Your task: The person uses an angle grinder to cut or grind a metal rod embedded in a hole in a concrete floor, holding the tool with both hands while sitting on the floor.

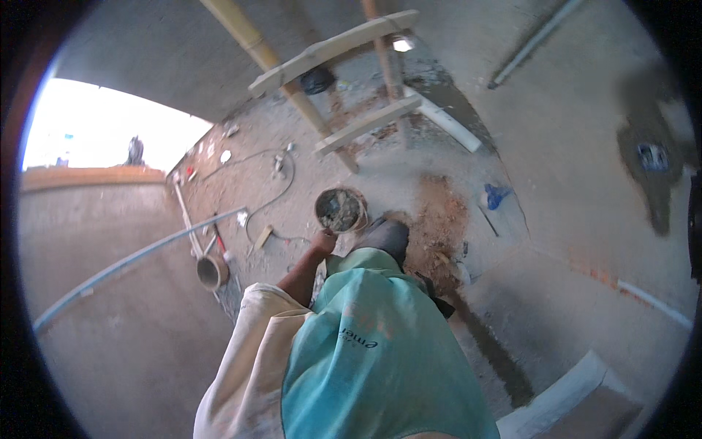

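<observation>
My left hand point(324, 240) reaches down to the near edge of a dark bucket point(361, 211). Its fingers look closed at the rim or handle there; which of the two, I cannot tell. Inside the bucket lies a lumpy grey mix point(339, 211), perhaps mortar. The bucket stands on the dusty floor just ahead of my dark trouser leg point(387, 238). My right hand does not show; my teal and cream shirt point(380, 344) fills the lower middle.
A wooden trestle or ladder frame point(369, 124) rises ahead. A cable point(292, 179) loops across the floor at left, near a short pipe section point(212, 271) and a long blue-grey conduit point(139, 252). Reddish rubble point(439, 219) lies right of the bucket, with a blue rag point(496, 195) beyond.
</observation>
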Demonstrator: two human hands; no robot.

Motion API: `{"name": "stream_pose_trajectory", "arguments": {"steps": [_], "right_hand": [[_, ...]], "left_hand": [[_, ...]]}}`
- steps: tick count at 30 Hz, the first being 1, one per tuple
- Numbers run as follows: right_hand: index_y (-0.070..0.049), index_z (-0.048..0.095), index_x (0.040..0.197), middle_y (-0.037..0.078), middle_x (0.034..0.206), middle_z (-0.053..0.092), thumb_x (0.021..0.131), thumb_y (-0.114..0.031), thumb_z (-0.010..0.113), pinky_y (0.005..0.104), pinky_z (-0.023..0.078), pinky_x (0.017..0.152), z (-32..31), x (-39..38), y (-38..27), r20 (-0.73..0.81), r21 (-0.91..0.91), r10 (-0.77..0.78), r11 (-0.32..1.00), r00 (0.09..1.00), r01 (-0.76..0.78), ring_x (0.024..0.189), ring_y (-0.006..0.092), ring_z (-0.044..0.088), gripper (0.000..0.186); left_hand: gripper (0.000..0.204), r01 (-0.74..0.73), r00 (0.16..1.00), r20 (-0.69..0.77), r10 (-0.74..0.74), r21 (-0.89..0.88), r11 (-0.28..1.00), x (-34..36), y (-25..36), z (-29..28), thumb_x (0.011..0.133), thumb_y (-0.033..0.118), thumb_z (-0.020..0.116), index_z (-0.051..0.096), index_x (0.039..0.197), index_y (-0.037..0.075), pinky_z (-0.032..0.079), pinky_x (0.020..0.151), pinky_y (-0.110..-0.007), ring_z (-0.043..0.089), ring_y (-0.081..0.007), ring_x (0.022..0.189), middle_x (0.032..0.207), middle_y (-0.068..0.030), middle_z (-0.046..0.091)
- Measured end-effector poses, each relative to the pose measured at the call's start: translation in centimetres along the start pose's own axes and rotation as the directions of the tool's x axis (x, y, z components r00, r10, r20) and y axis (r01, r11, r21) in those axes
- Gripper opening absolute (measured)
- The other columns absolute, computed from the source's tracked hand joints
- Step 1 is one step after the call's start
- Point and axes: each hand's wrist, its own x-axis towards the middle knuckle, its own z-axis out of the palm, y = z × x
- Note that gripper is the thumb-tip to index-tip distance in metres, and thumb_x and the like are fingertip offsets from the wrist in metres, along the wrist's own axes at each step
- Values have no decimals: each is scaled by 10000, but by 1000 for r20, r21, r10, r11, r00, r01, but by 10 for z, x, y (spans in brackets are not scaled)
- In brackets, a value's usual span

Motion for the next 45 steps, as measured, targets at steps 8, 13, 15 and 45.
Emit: {"name": "stream_pose_trajectory", "arguments": {"steps": [8,13,15,45], "right_hand": [[47,596,903,82,610,567,830,-202,676,337,493,406,-91,18,-75,-24,-219,28,975,999,-32,463,191,559,271],[48,595,892,85,610,568,824,-206,687,337,496,406,-126,22,-157,-18,-341,91,935,996,-91,463,192,561,278],[48,594,888,86,610,568,822,-207,692,337,498,406,-142,22,-183,-62,-350,141,924,988,-153,463,193,561,281],[51,596,926,238,827,654,838,-531,556,461,510,754,-93,412,-589,65,-883,-259,435,964,176,854,406,639,590]], "left_hand": [[391,132,977,152,-147,109,985,2,19,24,853,317,577,638,978,-48,496,793,-447,627,-392,933,992,-264,645],[323,80,996,-29,-87,-187,979,84,37,35,835,271,613,651,927,-37,488,784,-419,649,-336,887,896,-232,663],[314,-93,989,-114,96,28,995,62,160,13,852,256,595,634,952,-39,489,770,-430,649,-344,870,886,-236,657],[263,-98,622,-649,438,491,866,173,455,-211,958,171,486,477,1145,-14,472,863,-346,539,-236,1053,1124,-136,526]]}}
